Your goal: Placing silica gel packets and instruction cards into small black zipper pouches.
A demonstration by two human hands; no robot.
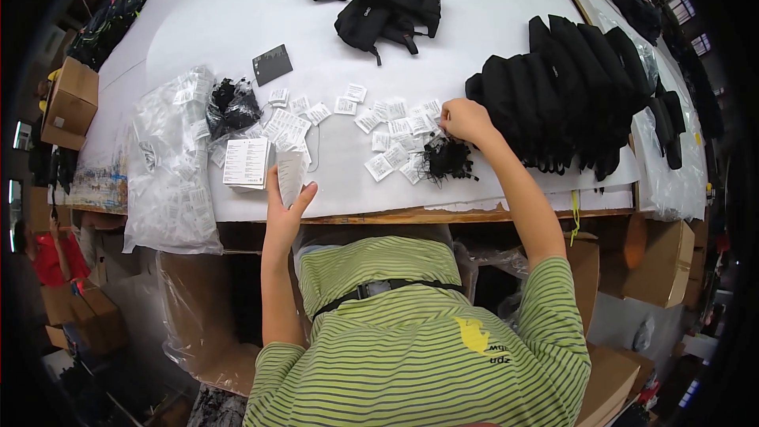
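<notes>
A green striped shirt point(379, 332) is nearest. Over the near side of the desk point(198, 32), the left hand point(285, 212) holds a white tag point(290, 178) in a closed grip, just right of stacked tags point(247, 162). The right hand's point(468, 121) grip looks pinched beside white packets point(401, 128) and black cords point(449, 160); I cannot tell what it holds. Black pouches point(545, 87) line up farther right.

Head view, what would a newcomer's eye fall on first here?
Probably the big row of black bags on the right of the white table. Next, the white labels scattered mid-table, just left of the right hand. A smaller heap of black bags lies toward the far side.
</notes>
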